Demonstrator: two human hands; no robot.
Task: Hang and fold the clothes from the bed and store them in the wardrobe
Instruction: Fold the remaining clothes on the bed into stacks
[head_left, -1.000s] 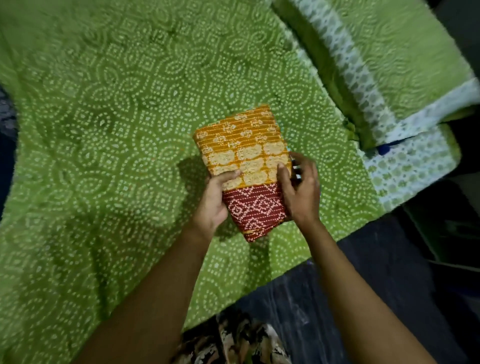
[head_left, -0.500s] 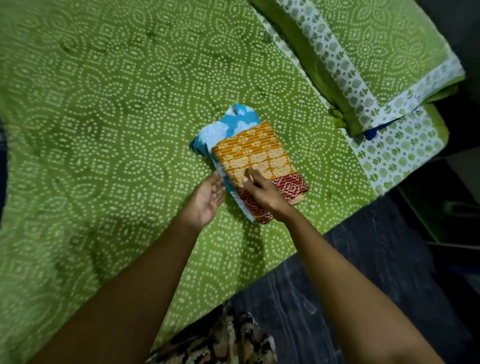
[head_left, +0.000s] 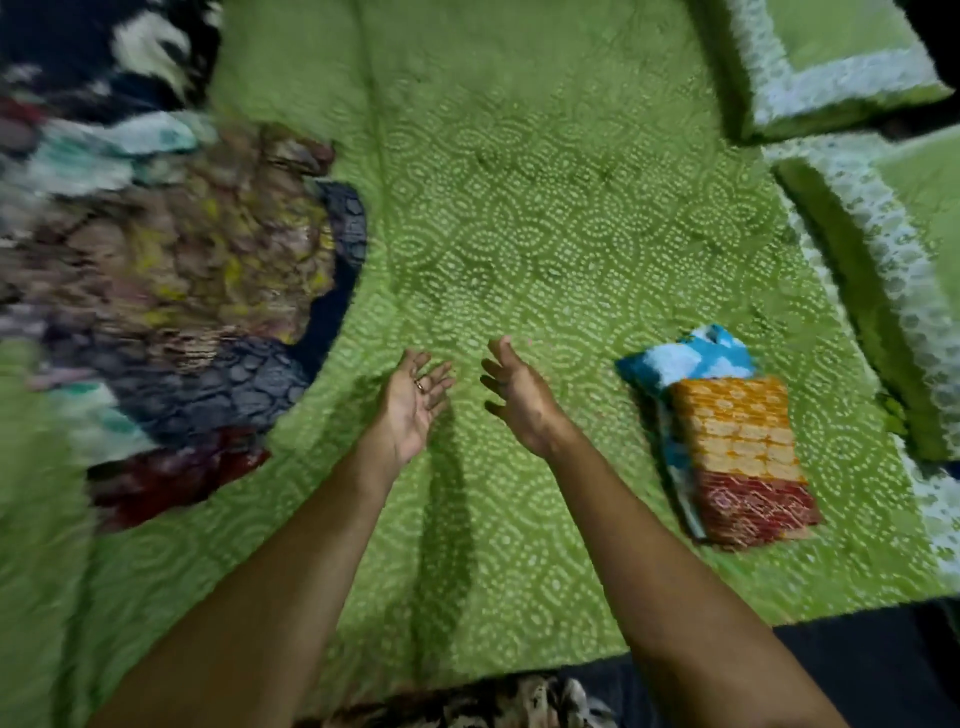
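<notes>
Empty grips on both sides: the left hand (head_left: 410, 400) is palm up with its fingers loosely spread, a ring (head_left: 418, 385) on one finger, and the right hand (head_left: 519, 400) is just beside it, fingers apart and relaxed, nothing in it. Both forearms reach out over the bed (head_left: 519, 208), which is covered by a green spread with a white dotted pattern; whether the hands touch the spread I cannot tell. The folded orange-and-red cloth (head_left: 737, 447) lies flat on the bed, a neat rectangle with its red band at the end nearer the bed's edge. Under it, and sticking out past its orange end and along the side toward the hands, is a blue-and-white garment (head_left: 685, 358), the two touching as a small stack. The right hand is nearer the folded cloth than the left but clear of it, with bare spread between. Well beyond the hands from the folded cloth sits a heap of unfolded clothes (head_left: 182, 270), badly blurred: browns, yellow, dark blue, a red piece at its near end, pale teal patches. On the folded cloth's other side, away from the hands, a green pillow (head_left: 883, 291) with a white patterned border lies close by, and a second pillow (head_left: 831, 67) lies farther up the bed. Past the bed's edge near the cloth's red end, dark floor (head_left: 883, 665) shows.
</notes>
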